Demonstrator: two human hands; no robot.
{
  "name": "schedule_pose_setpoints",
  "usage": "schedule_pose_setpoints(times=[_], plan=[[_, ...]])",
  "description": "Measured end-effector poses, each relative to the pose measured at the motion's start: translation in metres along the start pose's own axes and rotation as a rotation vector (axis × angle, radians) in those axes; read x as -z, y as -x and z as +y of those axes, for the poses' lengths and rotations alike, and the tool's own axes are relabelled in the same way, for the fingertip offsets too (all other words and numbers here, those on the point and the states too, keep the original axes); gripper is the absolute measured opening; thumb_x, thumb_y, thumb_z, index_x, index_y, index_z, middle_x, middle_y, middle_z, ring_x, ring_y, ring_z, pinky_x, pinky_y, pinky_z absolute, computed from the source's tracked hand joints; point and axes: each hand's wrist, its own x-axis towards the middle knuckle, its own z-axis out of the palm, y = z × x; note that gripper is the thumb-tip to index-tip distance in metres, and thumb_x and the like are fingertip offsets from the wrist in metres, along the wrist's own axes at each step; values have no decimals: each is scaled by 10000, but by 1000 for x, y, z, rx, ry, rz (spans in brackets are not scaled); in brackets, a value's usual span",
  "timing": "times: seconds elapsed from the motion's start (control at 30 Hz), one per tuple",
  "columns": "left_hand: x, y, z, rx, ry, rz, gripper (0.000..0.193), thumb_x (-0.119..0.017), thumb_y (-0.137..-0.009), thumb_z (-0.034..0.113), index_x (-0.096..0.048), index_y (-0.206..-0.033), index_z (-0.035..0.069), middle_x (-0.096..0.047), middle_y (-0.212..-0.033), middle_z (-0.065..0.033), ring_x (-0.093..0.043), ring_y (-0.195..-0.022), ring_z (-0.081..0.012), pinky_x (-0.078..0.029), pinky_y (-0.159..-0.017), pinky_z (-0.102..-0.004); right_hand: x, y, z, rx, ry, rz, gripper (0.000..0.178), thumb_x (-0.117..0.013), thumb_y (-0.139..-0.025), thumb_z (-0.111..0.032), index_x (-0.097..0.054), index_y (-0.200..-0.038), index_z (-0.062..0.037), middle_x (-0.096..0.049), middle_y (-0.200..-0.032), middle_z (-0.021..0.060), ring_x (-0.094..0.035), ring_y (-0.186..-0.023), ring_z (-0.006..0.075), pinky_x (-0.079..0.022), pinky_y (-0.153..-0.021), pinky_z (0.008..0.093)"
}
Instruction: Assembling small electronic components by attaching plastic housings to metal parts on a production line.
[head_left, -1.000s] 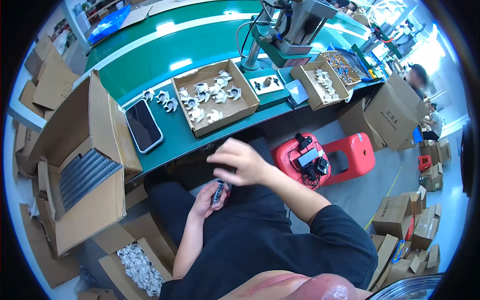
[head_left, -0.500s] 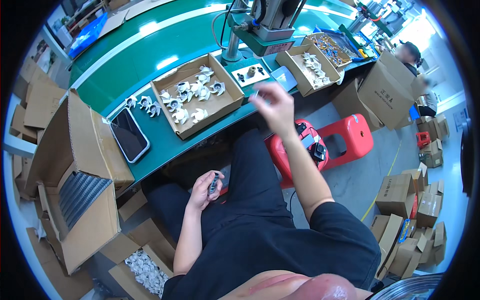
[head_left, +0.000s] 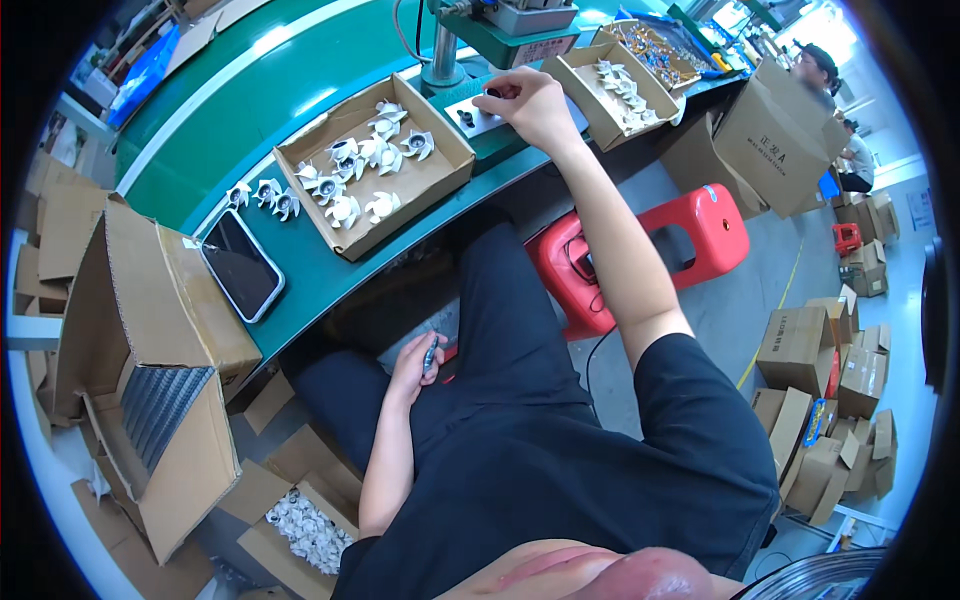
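Note:
My right hand point(head_left: 533, 105) reaches over the white fixture plate point(head_left: 478, 124) under the press head point(head_left: 512, 48). Its fingers are pinched together at the plate, and whatever they hold is hidden. A black peg point(head_left: 466, 119) stands on the plate just left of the fingers. Down by my lap, my left hand point(head_left: 408, 372) is closed around a short dark grey cylindrical piece point(head_left: 430, 354). White fan impellers point(head_left: 378, 152) lie in an open cardboard tray point(head_left: 360, 243) left of the fixture.
Several loose impellers point(head_left: 268, 192) and a phone point(head_left: 242, 266) lie on the green bench. More white parts fill a second tray point(head_left: 604, 130) to the right. Open cartons flank me at left, one with grey rows point(head_left: 165, 412). A red stool point(head_left: 705, 232) stands at right.
My right hand has moved forward and slightly left, from the bench edge onto the fixture plate. My left hand stays by my lap with the dark piece. The view has shifted a little.

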Motion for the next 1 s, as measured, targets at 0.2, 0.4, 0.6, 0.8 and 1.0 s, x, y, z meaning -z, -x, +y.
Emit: schedule_pose_setpoints(times=[0.2, 0.4, 0.6, 0.8, 1.0], plan=[[0, -13, -3, 2, -32, 31, 314, -481, -1072, 332, -594, -1103, 41, -584, -732, -19, -410, -452, -47, -268, -399, -192, 6, -8, 0, 41, 186, -127, 367, -816, -804, -313, -757, -1006, -13, -739, -899, 116, -706, -839, 190, -553, -778, 314], [2, -17, -12, 20, -50, 62, 305, -502, -1061, 326, -610, -1077, 41, -593, -726, -17, -430, -450, -58, -283, -394, -198, 88, -40, 49, 9, 235, 182, 316, -667, -930, -256, -715, -1137, -23, -732, -1033, 179, -715, -941, 274, -551, -857, 348], [9, -20, -17, 32, -127, 74, 308, -517, -1053, 336, -621, -1058, 46, -597, -723, -9, -442, -456, -54, -283, -391, -197, 163, -80, 200, -352, 977, 93, 407, -699, -851, -374, -731, -1061, -27, -719, -1009, 233, -699, -984, 364, -538, -872, 451], [13, -24, -22, 13, -144, 92, 353, -533, -1038, 402, -636, -1065, 66, -597, -721, 18, -439, -464, -37, -272, -409, -189, 147, -65, 206, -208, 769, 133, 313, -742, -801, -325, -687, -877, -27, -717, -883, 168, -711, -924, 325, -542, -852, 420], [12, -25, -19, 24, -211, 87, 376, -535, -1030, 426, -642, -1071, 68, -600, -724, 20, -439, -472, -37, -281, -418, -196, 131, -53, 146, -43, 310, 209, 283, -810, -810, -198, -653, -964, -19, -719, -905, 97, -708, -908, 197, -553, -830, 323]])
